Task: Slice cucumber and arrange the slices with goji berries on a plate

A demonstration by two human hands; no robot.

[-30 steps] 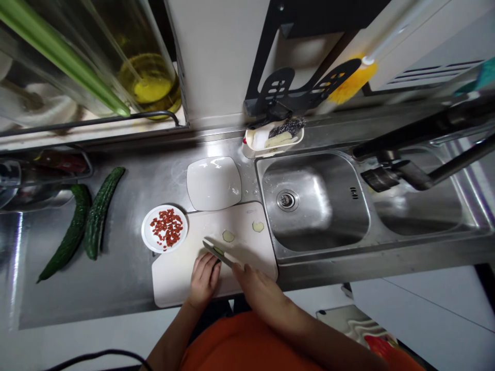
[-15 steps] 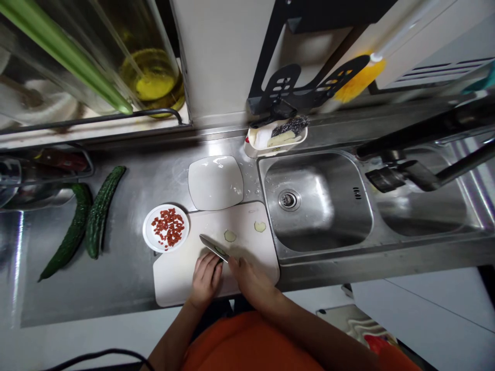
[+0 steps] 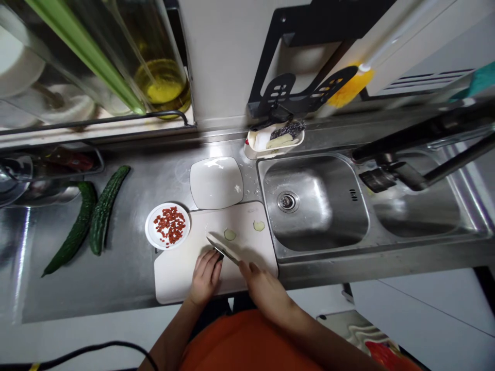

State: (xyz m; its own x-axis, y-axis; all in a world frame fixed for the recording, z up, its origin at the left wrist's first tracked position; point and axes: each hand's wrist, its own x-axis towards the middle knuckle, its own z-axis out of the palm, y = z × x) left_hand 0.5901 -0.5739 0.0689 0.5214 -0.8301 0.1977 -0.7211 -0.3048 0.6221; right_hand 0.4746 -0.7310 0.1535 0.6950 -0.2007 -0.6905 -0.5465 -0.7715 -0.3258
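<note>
Where the knife (image 3: 227, 254) tapers, its blade (image 3: 232, 258) looks grey.

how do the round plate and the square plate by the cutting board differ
The round plate is circular, while the square plate has straighter sides and rounded corners. The round plate holds small red pieces; the square plate shows bright glints. The square plate looks larger and sits nearer the sink than the round plate. Both are whitish and face up.

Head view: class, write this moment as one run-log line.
left hand: holds dark green piece | right hand: holds knife | cutting board: two pale slices
</note>
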